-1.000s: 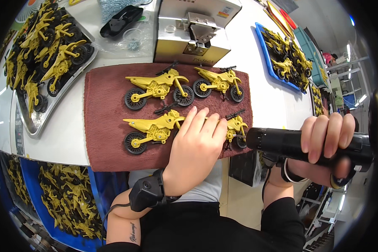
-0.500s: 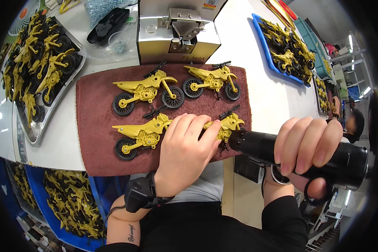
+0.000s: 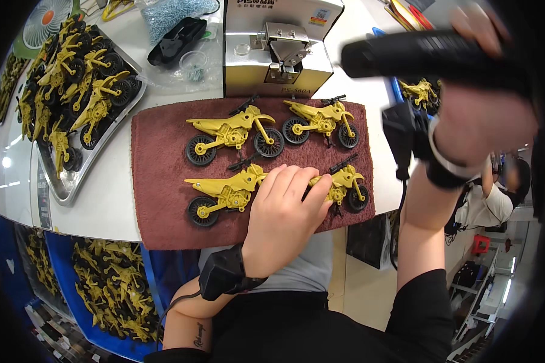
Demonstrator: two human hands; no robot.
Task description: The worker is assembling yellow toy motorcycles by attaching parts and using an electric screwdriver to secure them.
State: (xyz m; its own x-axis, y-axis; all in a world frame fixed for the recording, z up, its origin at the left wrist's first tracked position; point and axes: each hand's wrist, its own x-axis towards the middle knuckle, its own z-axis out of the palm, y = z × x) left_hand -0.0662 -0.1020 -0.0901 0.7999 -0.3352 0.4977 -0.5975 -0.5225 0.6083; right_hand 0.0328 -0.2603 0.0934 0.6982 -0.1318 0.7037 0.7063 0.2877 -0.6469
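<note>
My left hand [image 3: 289, 202] lies over the near row of yellow toy motorcycles on the brown towel [image 3: 157, 181]. Its fingers curl down onto the right-hand toy motorcycle [image 3: 348, 178] and cover its rear part. Beside that hand is another toy motorcycle [image 3: 224, 190], its front wheel hidden. Two more, a toy motorcycle [image 3: 230, 130] and a toy motorcycle [image 3: 321, 120], lie in the far row. Raised at the upper right, my right hand [image 3: 484, 115] is wrapped round a black electric screwdriver [image 3: 418, 53], both smeared by motion. The driver's tip points left, away from the toys.
A metal screw feeder [image 3: 278, 45] stands behind the towel. On the left, a metal tray [image 3: 103, 148] is heaped with toy motorcycles; a blue bin [image 3: 66, 272] below holds more. Bagged screws [image 3: 175, 18] and a black case [image 3: 177, 41] lie at the back. Another person [image 3: 487, 202] is at right.
My right hand has lifted the screwdriver up and away from the near right toy motorcycle, uncovering its front wheel. My left hand stays on that toy. The whole view has shifted slightly.
</note>
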